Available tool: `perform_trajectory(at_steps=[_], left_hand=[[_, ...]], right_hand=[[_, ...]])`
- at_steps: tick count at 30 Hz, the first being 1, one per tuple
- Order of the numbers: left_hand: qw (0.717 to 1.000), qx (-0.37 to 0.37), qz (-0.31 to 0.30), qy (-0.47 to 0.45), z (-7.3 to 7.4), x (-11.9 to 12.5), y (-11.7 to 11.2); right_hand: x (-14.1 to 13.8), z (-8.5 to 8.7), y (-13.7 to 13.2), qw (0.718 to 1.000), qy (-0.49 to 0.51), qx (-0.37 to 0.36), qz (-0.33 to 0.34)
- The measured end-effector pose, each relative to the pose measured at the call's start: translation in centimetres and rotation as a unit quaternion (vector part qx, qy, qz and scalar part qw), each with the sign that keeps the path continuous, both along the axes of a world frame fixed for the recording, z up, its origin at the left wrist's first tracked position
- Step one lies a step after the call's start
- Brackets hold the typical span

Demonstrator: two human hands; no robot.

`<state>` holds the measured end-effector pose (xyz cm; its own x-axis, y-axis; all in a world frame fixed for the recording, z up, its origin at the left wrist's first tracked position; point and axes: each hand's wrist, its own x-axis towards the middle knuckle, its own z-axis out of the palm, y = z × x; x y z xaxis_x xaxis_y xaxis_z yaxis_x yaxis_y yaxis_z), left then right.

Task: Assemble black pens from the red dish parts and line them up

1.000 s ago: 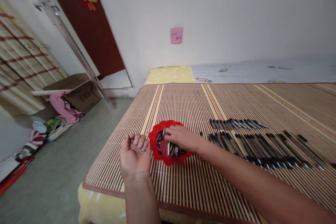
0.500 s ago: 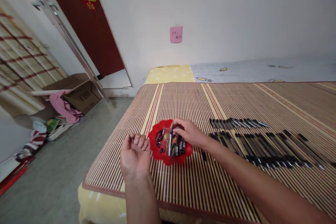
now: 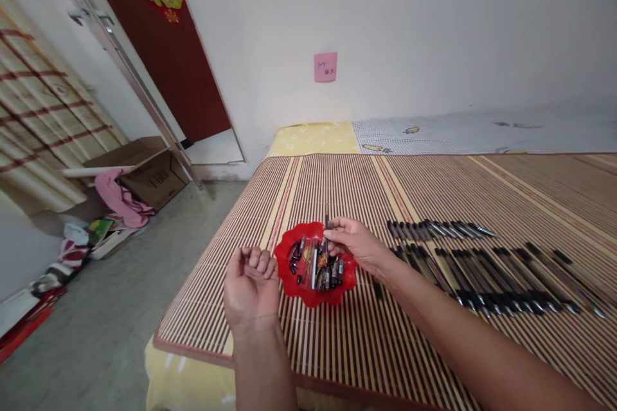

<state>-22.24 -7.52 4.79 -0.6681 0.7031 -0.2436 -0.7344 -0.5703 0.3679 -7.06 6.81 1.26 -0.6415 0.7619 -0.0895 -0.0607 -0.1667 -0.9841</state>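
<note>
Over the far right edge of the bowl (image 3: 312, 300), the right hand (image 3: 355, 242) is gripping a slim pen (image 3: 326, 214), the thumb and fingers pinching it along its middle. The pen is lying right at the fingertips, its long axis running nearly toward the mat's far edge; whether it is tilting upward is hard to tell. One end is poking out beyond the fingers, on the far side of the bowl's edge, and the other is pointing back down over the bowl. The right hand is doing all the holding; the left hand (image 3: 254, 286) is resting palm up just beside the bowl's left edge, fingers loosely curling, with nothing showing in them, and the bowl is lying between it and the pen. Inside the bowl, black caps (image 3: 333, 275) are gathering toward the right edge, and clear tubes (image 3: 313, 268) are lying across the middle. Under the right wrist, a dark piece (image 3: 378, 289) is lying on the mat (image 3: 332, 347). Further out, toward the mat's right side, two rows are stretching away from the bowl: a short far row (image 3: 439, 229) and a longer near row (image 3: 501, 282) of pens, the latter slanting toward the near edge.
</note>
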Motion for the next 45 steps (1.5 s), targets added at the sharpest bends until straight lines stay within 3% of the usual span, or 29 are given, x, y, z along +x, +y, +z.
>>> perform_trajectory(at_steps=[4, 7, 11, 15, 19, 26, 35, 45], left_hand=[[1.000, -0.006, 0.004, 0.004, 0.2, 0.1, 0.0], [1.000, -0.013, 0.005, 0.001, 0.4, 0.3, -0.1], [1.000, -0.017, 0.005, -0.002, 0.5, 0.3, -0.1], [1.000, -0.016, 0.002, 0.000, 0.4, 0.2, 0.0], [1.000, -0.010, -0.001, 0.006, 0.1, 0.1, -0.1], [1.000, -0.010, 0.000, 0.014, 0.0, 0.1, -0.1], [1.000, -0.012, -0.003, 0.012, 0.2, 0.4, 0.0], [1.000, -0.015, -0.010, 0.025, 0.0, 0.6, 0.3]], right_hand=[[-0.6, 0.6, 0.1, 0.973, -0.168, 0.156, 0.009], [-1.5, 0.7, 0.2, 0.945, -0.247, 0.212, 0.034], [-3.2, 0.4, -0.1, 0.881, -0.360, 0.305, 0.026], [-4.8, 0.4, -0.8, 0.818, -0.445, 0.362, 0.029], [-5.5, 0.5, -0.9, 0.785, -0.477, 0.392, 0.047], [-5.0, 0.7, -0.3, 0.766, -0.491, 0.409, 0.070], [-5.4, 0.7, -0.8, 0.779, -0.470, 0.406, 0.083], [-5.4, 0.7, -0.6, 0.773, -0.465, 0.425, 0.077]])
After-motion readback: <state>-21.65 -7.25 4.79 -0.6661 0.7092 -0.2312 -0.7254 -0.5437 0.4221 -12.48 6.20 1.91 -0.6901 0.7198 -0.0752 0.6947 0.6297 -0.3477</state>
